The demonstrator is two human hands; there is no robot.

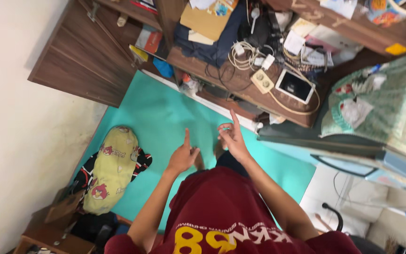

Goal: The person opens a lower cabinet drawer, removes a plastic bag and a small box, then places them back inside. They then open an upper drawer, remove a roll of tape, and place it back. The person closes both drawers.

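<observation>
**A:** Starting closest in: the person wears a dark red printed T-shirt (pixel 222 207), and both arms stretch out in front. The left hand (pixel 182 157) has its index finger pointing up with the rest loosely curled, holding nothing. The right hand (pixel 231 136) is about the same, one finger raised and the others half bent, also holding nothing. The hands are near each other but not touching.

**B:** And under them?

**A:** A turquoise mattress on the floor (pixel 165 113). On its left edge, well apart from the hands, lies a yellow bolster pillow with red cartoon prints (pixel 111 169).

**B:** Further out it gets messy, right?

**A:** Yep. A low brown wooden shelf (pixel 240 82) carries a white-framed tablet (pixel 295 86), a cream power strip (pixel 262 81) and a tangle of pale cables (pixel 245 51). A green patterned cloth (pixel 381 103) is off to the right.

**B:** Risky bit?

**A:** My guess is the cables. The right hand is nearest that shelf, so a reach forward could snag a cable and drag the tablet or strip off the edge.
</observation>
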